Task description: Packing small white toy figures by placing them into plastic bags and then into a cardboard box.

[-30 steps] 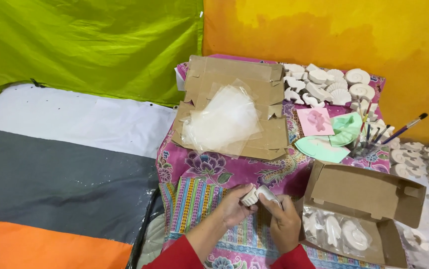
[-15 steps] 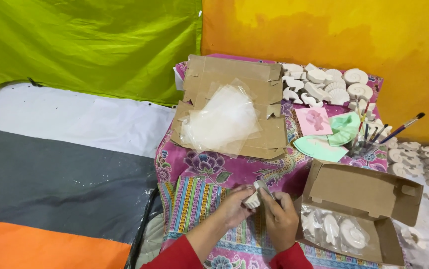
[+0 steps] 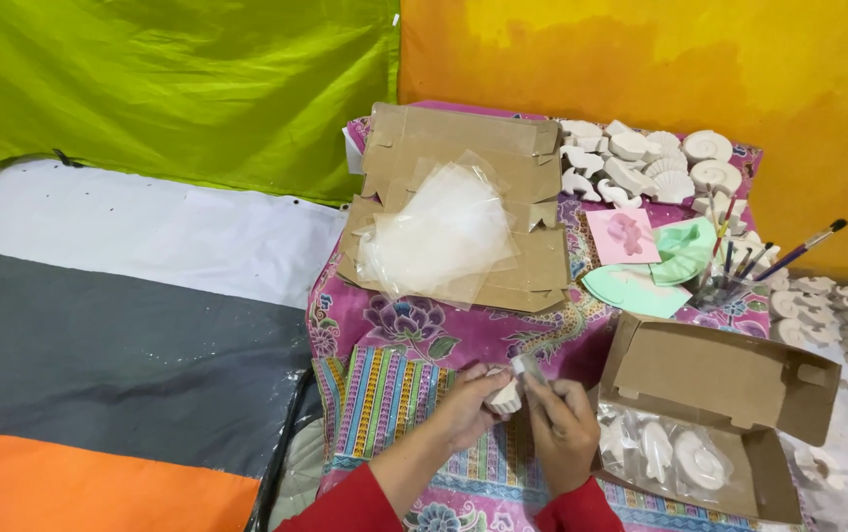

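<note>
Left hand (image 3: pixel 468 404): we see it closed around a small white plaster piece (image 3: pixel 506 398), low centre over the striped cloth (image 3: pixel 394 404).
Right hand (image 3: pixel 562 429): clamped on a small clear wrapped bit (image 3: pixel 525 368), touching the piece's top.
Hands: together, fingertips meeting at the piece.
Piece axis: we can't tell; too small, mostly covered.
Open box (image 3: pixel 729 379): one, just right of the hands, bagged white casts (image 3: pixel 675 455) inside, about three showing.
Flat cardboard (image 3: pixel 463 158): one, well apart behind, clear bags (image 3: pixel 439 232) on top.
Brushes (image 3: pixel 749 258): several in one cup.
Loose casts (image 3: pixel 641 163): roughly a dozen, back right.
</note>
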